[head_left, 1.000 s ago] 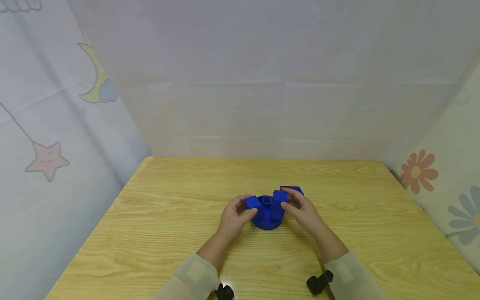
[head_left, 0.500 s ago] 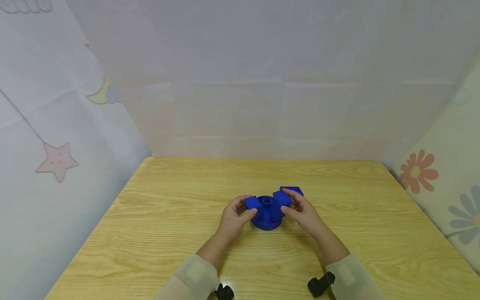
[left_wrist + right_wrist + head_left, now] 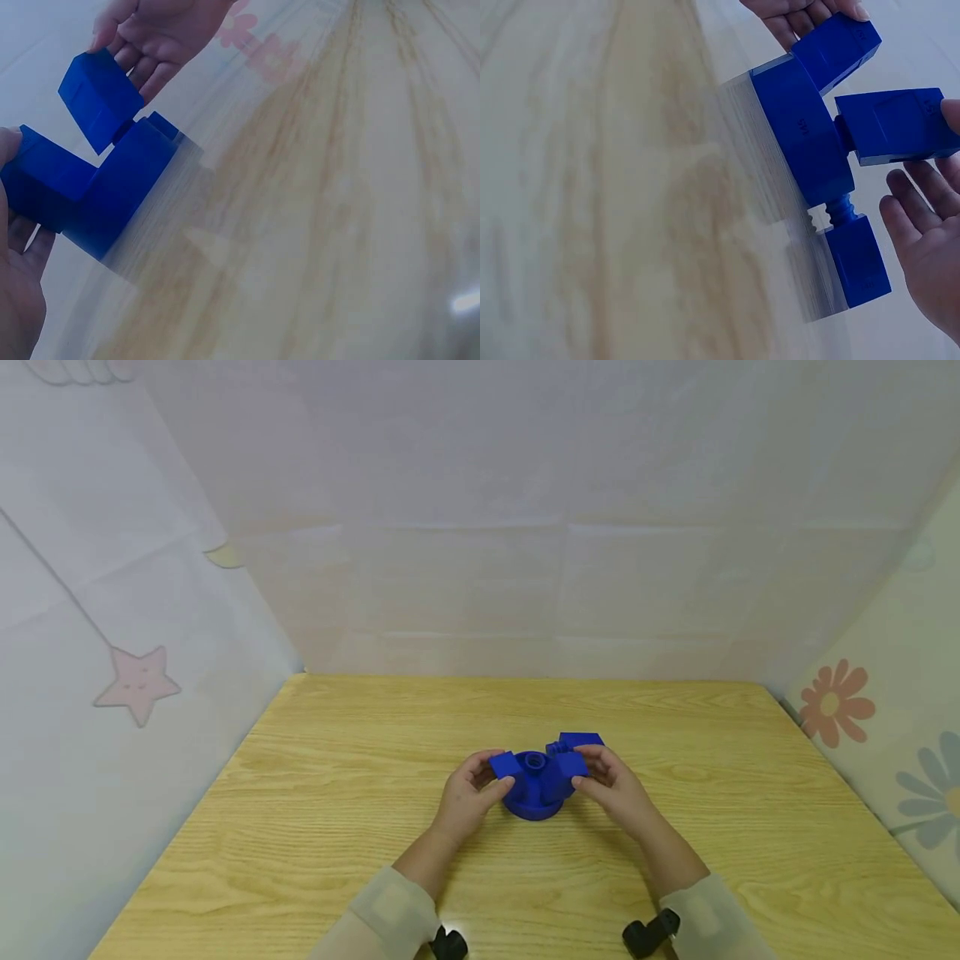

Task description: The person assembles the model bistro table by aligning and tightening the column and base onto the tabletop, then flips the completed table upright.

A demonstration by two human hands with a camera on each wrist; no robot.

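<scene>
A round blue base (image 3: 534, 803) stands on the wooden table (image 3: 360, 827), a little in front of its middle. My left hand (image 3: 465, 795) grips a blue block (image 3: 506, 766) at the base's left rim, thumb in front and fingers behind. My right hand (image 3: 615, 787) pinches a second blue block (image 3: 570, 766) against the right side of the base. The right wrist view shows this block (image 3: 896, 124) meeting the base (image 3: 802, 142) on a short stub. A third blue block (image 3: 859, 262) sits on a threaded screw (image 3: 840, 210) at the far side of the base, and no hand touches it.
Pale cloth walls close the table in at the back and on both sides: a star print (image 3: 138, 683) at the left, flower prints (image 3: 832, 703) at the right. Bare wood lies all round the base. Black wrist-camera mounts (image 3: 648, 933) show at the near edge.
My right hand has lowered and turned its block from standing above the base to lying against the base's right side. The left hand and its block have stayed put.
</scene>
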